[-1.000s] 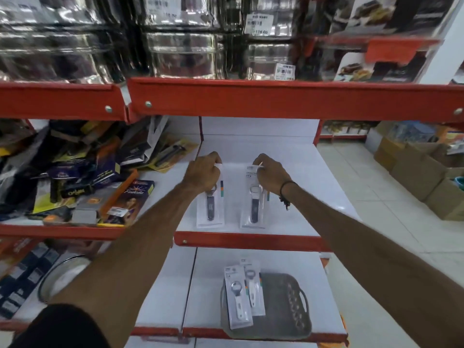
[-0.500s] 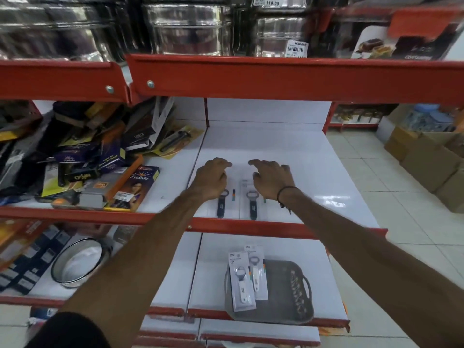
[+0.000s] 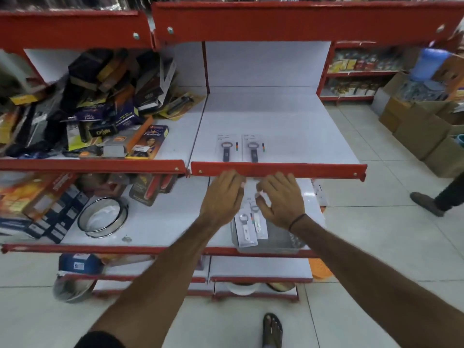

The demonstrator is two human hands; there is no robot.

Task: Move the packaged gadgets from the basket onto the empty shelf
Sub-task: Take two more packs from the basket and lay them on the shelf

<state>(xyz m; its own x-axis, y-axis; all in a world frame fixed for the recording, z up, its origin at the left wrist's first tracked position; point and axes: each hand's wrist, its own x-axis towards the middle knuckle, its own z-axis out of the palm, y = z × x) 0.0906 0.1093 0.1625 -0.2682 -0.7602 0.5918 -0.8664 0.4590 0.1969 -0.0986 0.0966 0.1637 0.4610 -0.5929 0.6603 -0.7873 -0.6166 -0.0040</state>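
Two empty hands [image 3: 222,197] [image 3: 281,199] just below the shelf's red lip [image 3: 278,169].

Up and to the left of the fingers, a heap of boxed goods [image 3: 105,101] lies jumbled on the neighbouring bay, dark cartons tilted over one another, with an orange-edged box [image 3: 148,141] lying flat at its near right corner. Left of the fingers on the lower level, a round metal sieve [image 3: 103,217] rests flat, beside a row of dark blue cartons [image 3: 57,212] and a red-handled packaged tool [image 3: 152,189]. Far to the right of the fingers stand stacked cardboard boxes [image 3: 424,131] on the tiled floor [image 3: 376,234]. Below the fingers, a sandalled foot [image 3: 272,329] shows; to their right, another person's shoe [image 3: 424,200].
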